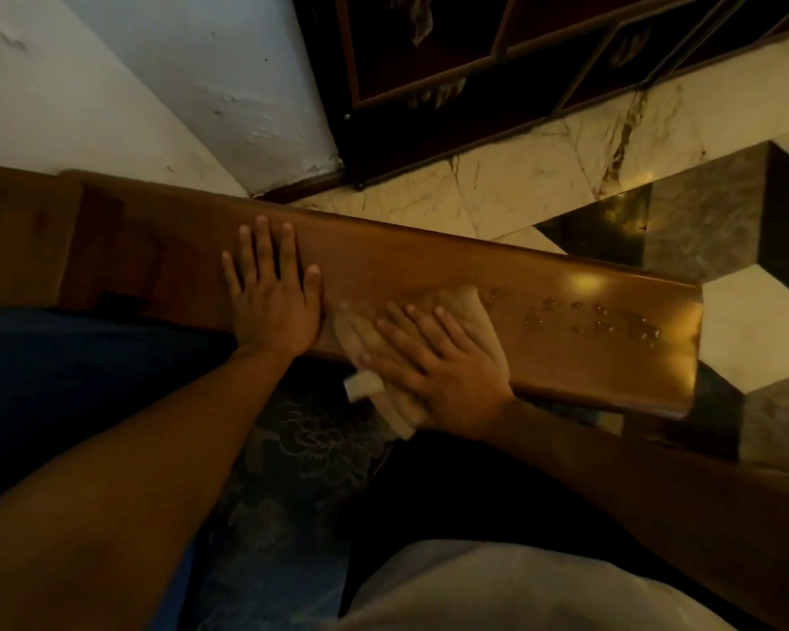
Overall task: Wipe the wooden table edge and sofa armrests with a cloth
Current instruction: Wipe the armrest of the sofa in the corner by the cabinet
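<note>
while left hand point(272, 298) braces, right hand point(438, 371) presses cloth point(472, 311).

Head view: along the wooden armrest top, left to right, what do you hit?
Bare wood of the wooden armrest → left hand flat on it → cloth under the right hand → water droplets → the armrest's rounded end.

A home living room — wooden sofa armrest point(429, 284), marble floor point(543, 170), patterned cushion point(301, 453).
</note>
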Action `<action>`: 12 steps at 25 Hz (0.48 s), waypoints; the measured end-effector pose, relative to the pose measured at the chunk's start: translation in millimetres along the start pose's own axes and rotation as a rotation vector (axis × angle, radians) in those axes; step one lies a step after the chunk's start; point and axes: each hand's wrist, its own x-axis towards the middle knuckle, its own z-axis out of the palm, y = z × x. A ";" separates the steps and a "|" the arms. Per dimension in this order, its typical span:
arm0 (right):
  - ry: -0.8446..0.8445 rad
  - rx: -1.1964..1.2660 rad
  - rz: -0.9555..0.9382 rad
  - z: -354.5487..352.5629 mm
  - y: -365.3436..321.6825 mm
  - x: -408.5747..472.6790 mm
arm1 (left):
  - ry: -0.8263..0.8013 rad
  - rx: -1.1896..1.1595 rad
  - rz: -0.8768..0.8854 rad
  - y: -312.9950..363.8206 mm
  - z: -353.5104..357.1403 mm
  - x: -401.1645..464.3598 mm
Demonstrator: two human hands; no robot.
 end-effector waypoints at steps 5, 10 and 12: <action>-0.095 0.023 0.102 -14.5 54.9 -22.4 | 0.016 -0.037 -0.011 2.1 1.2 3.5; -0.140 0.280 0.641 -41.3 91.8 113.8 | -0.023 -0.018 -0.057 15.3 -3.9 4.2; -0.229 0.504 0.740 -49.3 119.9 151.2 | -0.056 -0.031 -0.080 16.9 -10.2 5.8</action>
